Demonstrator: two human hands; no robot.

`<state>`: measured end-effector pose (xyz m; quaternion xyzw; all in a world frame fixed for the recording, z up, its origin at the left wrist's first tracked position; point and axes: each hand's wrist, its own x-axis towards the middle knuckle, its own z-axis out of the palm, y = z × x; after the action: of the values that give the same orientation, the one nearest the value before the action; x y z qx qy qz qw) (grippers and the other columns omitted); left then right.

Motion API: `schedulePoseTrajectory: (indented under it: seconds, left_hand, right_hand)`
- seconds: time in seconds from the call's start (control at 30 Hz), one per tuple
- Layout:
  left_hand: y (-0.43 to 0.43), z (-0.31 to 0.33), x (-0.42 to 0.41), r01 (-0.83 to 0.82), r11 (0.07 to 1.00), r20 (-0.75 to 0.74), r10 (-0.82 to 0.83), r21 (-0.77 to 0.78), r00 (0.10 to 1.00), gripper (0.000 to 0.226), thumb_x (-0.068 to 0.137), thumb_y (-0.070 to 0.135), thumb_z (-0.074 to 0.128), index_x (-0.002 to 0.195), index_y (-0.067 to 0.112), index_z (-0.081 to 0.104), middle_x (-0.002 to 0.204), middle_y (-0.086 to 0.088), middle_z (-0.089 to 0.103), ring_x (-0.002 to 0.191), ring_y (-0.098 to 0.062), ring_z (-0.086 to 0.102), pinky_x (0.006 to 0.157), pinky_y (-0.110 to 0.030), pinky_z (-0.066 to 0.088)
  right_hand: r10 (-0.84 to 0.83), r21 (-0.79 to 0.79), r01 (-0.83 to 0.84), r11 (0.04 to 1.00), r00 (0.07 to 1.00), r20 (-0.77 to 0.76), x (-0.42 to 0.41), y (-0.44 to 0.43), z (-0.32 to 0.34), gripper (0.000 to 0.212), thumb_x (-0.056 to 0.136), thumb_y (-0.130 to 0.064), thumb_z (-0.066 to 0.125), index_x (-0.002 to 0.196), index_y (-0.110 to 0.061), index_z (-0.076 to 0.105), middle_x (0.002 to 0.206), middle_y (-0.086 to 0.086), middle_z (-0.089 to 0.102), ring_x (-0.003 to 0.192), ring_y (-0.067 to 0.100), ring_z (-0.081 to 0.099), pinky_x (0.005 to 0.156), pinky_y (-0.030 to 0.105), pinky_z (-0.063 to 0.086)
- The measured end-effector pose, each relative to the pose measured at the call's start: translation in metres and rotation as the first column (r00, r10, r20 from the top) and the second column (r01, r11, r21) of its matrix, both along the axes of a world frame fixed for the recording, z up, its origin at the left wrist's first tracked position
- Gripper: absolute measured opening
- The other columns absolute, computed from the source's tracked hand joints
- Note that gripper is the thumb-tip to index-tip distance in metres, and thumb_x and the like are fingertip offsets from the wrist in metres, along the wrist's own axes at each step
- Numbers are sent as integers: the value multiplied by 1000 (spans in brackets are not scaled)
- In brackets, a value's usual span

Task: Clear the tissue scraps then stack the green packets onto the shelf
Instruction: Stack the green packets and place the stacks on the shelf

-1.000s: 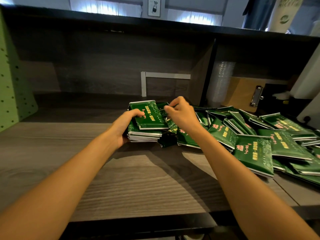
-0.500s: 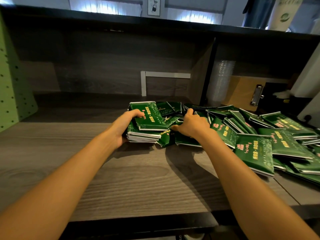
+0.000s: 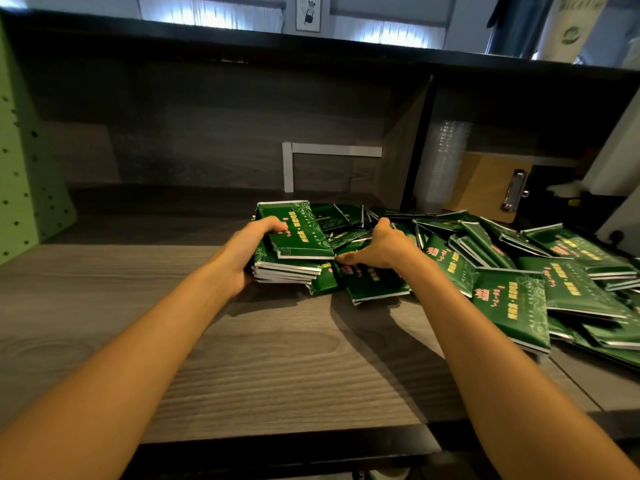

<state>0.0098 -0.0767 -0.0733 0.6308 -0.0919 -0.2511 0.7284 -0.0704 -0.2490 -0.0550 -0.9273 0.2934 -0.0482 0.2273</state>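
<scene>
A small stack of green packets (image 3: 294, 237) stands on the wooden shelf (image 3: 173, 306). My left hand (image 3: 251, 244) grips the stack's left side, thumb over the top packet. My right hand (image 3: 379, 245) lies palm down on loose green packets (image 3: 374, 284) just right of the stack, fingers curled round one of them. A big loose heap of green packets (image 3: 519, 271) spreads to the right. I see no tissue scraps.
A green pegboard panel (image 3: 20, 174) closes the left side. A dark divider (image 3: 415, 143) splits the shelf; behind it stand clear stacked cups (image 3: 446, 161) and a wooden clipboard (image 3: 491, 185). A white bracket (image 3: 287, 168) sits on the back wall.
My right hand has come down from above the pile onto the loose packets beside the stack. My left hand has kept its grip on the stack.
</scene>
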Motion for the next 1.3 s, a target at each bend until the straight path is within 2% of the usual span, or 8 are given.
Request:
schedulePoseTrajectory:
  seconds: [0.27,0.4,0.53,0.67,0.8,0.97,1.13,1.3]
  left_hand:
    - [0,-1,0,2,1000,9,-2,-10,1000,36,84,21,61,119,12,56,96,-10,69,82,-23,66,67,-33,52]
    - [-1,-2,0,-2,1000,13,2,-10,1000,25,84,20,60,108,13,59,92,-9,69,80,-22,66,67,-33,52]
    - [-2,-4,2,-4,1000,32,4,1,999,18,83,21,60,99,13,64,90,-9,70,81,-23,66,73,-33,53]
    - [-4,-6,4,-1,1000,76,-1,22,997,18,83,23,61,97,12,66,86,-9,72,78,-22,67,72,-32,53]
    - [-7,-8,6,-10,1000,104,9,8,995,36,81,38,65,107,14,64,97,-10,73,86,-24,70,77,-35,54]
    - [-6,-6,3,33,999,104,-29,-40,994,73,59,56,76,117,13,61,103,-9,72,93,-24,70,88,-40,53]
    - [-5,-4,1,76,996,134,-68,-51,989,42,77,33,70,111,8,66,104,-13,71,95,-25,69,86,-37,54]
    - [-4,-3,3,0,996,118,11,-88,993,25,82,23,61,103,9,68,91,-9,73,79,-20,70,77,-31,56]
  right_hand:
    - [-221,278,98,956,861,457,4,-15,3,58,91,-5,55,139,-5,23,115,14,48,94,26,47,78,38,43]
    - [-420,579,37,815,726,545,8,-26,9,16,93,-3,48,106,-9,44,100,8,43,81,20,42,56,28,35]
    - [-518,792,-107,601,702,488,9,-23,10,22,89,0,49,110,-4,46,82,12,46,75,24,47,63,32,39]
    - [-422,791,-288,540,720,550,13,-8,8,20,85,11,46,80,-8,42,75,8,40,59,14,43,49,24,38]
    - [-270,718,-333,611,765,584,14,1,3,43,83,4,63,120,-4,43,107,14,52,76,13,52,58,21,43]
    - [-101,562,-333,758,790,604,14,10,-1,28,81,-10,72,96,-11,48,78,0,55,62,8,48,52,17,38]
    - [6,418,-421,805,711,703,16,20,-3,14,84,-9,67,84,-12,54,71,-1,58,60,5,53,48,10,43]
    - [-164,555,-362,749,710,685,17,10,0,15,95,-9,50,81,-13,56,77,5,57,66,11,56,67,22,53]
